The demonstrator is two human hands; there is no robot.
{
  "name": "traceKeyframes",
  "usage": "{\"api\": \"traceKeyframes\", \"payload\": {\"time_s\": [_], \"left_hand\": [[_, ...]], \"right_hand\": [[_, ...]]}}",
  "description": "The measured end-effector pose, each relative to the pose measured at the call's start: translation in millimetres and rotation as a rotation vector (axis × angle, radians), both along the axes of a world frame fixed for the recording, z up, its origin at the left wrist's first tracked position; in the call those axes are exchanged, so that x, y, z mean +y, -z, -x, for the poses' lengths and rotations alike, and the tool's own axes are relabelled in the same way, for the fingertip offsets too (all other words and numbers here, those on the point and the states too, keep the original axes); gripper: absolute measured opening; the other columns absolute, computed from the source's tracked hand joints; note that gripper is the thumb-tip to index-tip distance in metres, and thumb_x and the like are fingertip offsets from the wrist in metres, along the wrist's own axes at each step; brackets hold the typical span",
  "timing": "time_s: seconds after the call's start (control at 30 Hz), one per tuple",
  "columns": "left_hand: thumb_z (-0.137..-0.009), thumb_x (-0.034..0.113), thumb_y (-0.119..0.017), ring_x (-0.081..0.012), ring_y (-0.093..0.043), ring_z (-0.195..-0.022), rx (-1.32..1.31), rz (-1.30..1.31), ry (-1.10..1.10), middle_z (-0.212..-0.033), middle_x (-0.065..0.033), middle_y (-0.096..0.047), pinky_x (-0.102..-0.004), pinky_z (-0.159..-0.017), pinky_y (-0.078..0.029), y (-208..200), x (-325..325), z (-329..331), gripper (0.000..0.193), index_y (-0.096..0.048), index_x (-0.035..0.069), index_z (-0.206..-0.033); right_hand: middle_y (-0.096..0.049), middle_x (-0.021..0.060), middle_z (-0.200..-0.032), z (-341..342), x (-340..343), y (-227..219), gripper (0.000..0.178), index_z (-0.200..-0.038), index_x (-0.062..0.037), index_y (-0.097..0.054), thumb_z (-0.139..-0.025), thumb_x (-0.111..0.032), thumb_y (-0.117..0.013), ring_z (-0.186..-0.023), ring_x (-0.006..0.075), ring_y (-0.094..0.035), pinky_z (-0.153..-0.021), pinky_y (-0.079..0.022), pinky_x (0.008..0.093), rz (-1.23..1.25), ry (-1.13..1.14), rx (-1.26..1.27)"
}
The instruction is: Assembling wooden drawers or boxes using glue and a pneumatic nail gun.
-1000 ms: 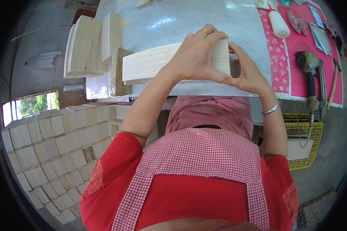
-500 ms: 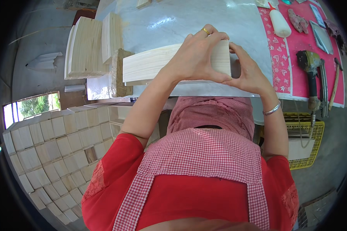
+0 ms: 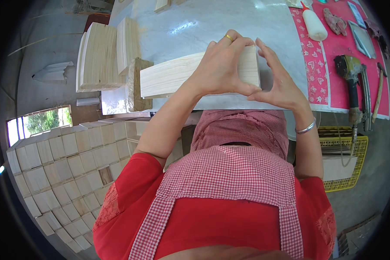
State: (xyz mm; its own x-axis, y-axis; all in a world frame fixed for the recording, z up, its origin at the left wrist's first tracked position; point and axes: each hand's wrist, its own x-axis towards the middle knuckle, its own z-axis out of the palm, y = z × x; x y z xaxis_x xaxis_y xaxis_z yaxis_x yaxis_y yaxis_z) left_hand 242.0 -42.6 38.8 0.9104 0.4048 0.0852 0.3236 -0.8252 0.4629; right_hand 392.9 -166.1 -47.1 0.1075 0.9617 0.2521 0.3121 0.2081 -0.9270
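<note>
Spanning the long, rectangular wooden piece (image 3: 173, 76) now, pale and faintly grained, with the left hand (image 3: 221, 65), right along the near edge of the smooth grey worktop (image 3: 169, 43): stretching the grip broad, holding by opposite edges. Curving the right hand (image 3: 279, 82) wide at that same near edge; can't tell if touching wood. Over at the worktop's left, neatly stacked flat boards (image 3: 100, 56); over on its right, a rounded white bottle (image 3: 314, 27) on patterned pink sheeting (image 3: 329, 50).
</note>
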Motion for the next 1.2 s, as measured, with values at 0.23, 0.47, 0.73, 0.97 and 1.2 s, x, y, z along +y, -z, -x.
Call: {"api": "traceKeyframes", "payload": {"time_s": [0.23,0.47,0.73,0.97,1.2], "left_hand": [[-0.049,0.037,-0.085,-0.0362,-0.055,-0.104,-0.009,0.004,-0.007,-0.114,-0.0159,-0.052,-0.0437,-0.089,-0.045,1,-2,1,0.088,-0.054,0.0,-0.122],[-0.049,0.035,-0.085,-0.0358,-0.056,-0.103,-0.004,0.014,-0.01,-0.113,-0.0155,-0.052,-0.0424,-0.087,-0.047,2,-1,3,0.087,-0.053,0.0,-0.122],[-0.048,0.043,-0.084,-0.0329,-0.057,-0.103,-0.005,-0.022,0.0,-0.113,-0.0166,-0.054,-0.0421,-0.084,-0.043,5,2,-3,0.088,-0.056,-0.002,-0.119],[-0.049,0.042,-0.084,-0.0339,-0.056,-0.104,0.008,-0.032,0.026,-0.114,-0.0161,-0.053,-0.0439,-0.084,-0.044,-3,4,-4,0.089,-0.053,0.002,-0.123],[-0.051,0.038,-0.085,-0.0338,-0.054,-0.105,0.018,0.023,0.003,-0.114,-0.0141,-0.053,-0.0417,-0.085,-0.04,-4,-4,11,0.087,-0.052,0.003,-0.123]], "right_hand": [[-0.027,0.0171,-0.156,12,-9,-8,0.115,-0.151,-0.0066,-0.028,-0.057,-0.027,-0.091,-0.143,0.0331,-0.03,-0.115,-0.03,0.0422,-0.112,0.027,0.043],[-0.027,0.0184,-0.155,26,-44,-23,0.103,-0.146,-0.0043,-0.04,-0.059,-0.03,-0.09,-0.142,0.0341,-0.032,-0.112,-0.033,0.044,-0.087,0.019,0.077],[-0.033,0.019,-0.152,24,-64,-27,0.093,-0.142,-0.005,-0.045,-0.063,-0.03,-0.088,-0.138,0.0341,-0.037,-0.111,-0.035,0.0431,-0.097,-0.004,0.117],[-0.042,0.0178,-0.146,3,-70,-32,0.071,-0.132,-0.0031,-0.054,-0.073,-0.032,-0.08,-0.132,0.0313,-0.044,-0.107,-0.037,0.0432,-0.082,0.028,0.159],[-0.062,0.0193,-0.109,-120,-17,-25,0.023,-0.098,-0.0005,-0.068,-0.087,-0.02,-0.065,-0.104,0.0339,-0.059,-0.092,-0.046,0.0422,-0.116,0.635,-0.5]]}}
